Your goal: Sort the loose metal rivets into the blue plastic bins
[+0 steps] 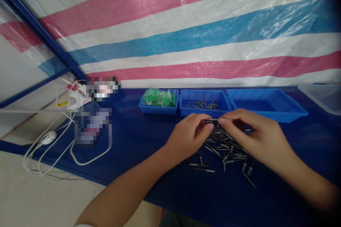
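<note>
Metal pins (226, 147) lie heaped on the blue bench (133, 138), near the blue bins (204, 112). Left hand (186, 137) and right hand (257, 133) meet over them, each grip pinched tight on one end of a single pin (212, 120).

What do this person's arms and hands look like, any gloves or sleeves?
Both the left hand and the right hand are bare: no gloves, rings or watch show. The forearms are uncovered; a sliver of white sleeve shows low on the left arm.
</note>
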Tool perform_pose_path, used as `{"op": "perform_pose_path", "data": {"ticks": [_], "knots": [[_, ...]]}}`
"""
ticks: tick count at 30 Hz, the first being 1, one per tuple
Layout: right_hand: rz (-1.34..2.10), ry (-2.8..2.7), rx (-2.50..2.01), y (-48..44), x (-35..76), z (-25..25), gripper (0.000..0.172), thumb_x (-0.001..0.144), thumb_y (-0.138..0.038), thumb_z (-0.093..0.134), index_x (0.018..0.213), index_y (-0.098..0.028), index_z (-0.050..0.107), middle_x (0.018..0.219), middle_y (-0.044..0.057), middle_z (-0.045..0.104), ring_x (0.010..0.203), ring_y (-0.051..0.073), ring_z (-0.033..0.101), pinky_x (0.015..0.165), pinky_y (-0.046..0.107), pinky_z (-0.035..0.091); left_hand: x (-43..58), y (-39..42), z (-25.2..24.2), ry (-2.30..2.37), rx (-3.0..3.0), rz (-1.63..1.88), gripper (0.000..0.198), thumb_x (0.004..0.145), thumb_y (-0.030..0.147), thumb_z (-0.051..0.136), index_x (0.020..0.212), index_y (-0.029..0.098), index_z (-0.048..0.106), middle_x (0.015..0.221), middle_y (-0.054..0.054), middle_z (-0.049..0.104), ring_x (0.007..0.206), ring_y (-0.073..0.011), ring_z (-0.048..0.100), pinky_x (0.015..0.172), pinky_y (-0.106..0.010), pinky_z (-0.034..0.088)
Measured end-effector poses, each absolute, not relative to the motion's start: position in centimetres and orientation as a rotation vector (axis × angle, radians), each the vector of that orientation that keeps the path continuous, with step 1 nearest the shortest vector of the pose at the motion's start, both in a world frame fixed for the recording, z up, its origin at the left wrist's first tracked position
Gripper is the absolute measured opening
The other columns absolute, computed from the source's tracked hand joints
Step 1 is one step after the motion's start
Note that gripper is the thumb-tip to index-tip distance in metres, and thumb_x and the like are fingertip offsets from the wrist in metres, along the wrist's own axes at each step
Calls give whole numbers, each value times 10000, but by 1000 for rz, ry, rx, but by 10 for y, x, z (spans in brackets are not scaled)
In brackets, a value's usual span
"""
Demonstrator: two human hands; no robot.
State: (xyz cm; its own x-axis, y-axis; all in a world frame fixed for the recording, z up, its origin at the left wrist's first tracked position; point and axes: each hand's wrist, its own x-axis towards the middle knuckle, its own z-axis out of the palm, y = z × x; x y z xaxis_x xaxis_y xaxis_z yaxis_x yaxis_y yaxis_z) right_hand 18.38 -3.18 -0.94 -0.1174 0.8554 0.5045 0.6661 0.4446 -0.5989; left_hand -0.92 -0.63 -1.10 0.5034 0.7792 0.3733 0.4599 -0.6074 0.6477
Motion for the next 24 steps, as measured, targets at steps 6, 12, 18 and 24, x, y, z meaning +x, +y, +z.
{"op": "perform_pose_path", "data": {"ticks": [6, 12, 18, 24], "knots": [[-109, -1905, -1243, 0, 177, 7, 172, 913, -339, 517, 936, -226, 644, 841, 55, 683, 763, 206, 623, 711, 346, 473, -13, -4, -14, 1056, 2445, 824, 260, 932, 297, 491, 1121, 164, 610, 939, -51, 651, 835, -153, 597, 799, -284, 479], [-293, -2070, -1345, 39, 171, -1, 274, 919, -352, 482, 960, -158, 671, 849, 116, 684, 841, 278, 615, 760, 417, 467, -15, -5, -15, 1049, 2628, 683, 210, 934, 273, 488, 985, 178, 668, 951, -49, 668, 874, -167, 596, 799, -297, 452], [-279, -2044, -1359, 18, 172, 4, 285, 917, -383, 470, 963, -174, 660, 822, 104, 676, 820, 284, 602, 768, 423, 458, -19, -2, -15, 1110, 2680, 607, 219, 931, 281, 487, 973, 190, 682, 962, -48, 664, 837, -166, 582, 749, -290, 433], [-93, -1970, -1367, -13, 184, -3, 202, 909, -316, 490, 931, -199, 654, 818, 71, 683, 758, 235, 600, 724, 385, 467, -20, -2, -12, 1126, 2705, 505, 208, 894, 194, 498, 995, 199, 679, 956, -30, 653, 841, -170, 566, 733, -297, 426]]}}
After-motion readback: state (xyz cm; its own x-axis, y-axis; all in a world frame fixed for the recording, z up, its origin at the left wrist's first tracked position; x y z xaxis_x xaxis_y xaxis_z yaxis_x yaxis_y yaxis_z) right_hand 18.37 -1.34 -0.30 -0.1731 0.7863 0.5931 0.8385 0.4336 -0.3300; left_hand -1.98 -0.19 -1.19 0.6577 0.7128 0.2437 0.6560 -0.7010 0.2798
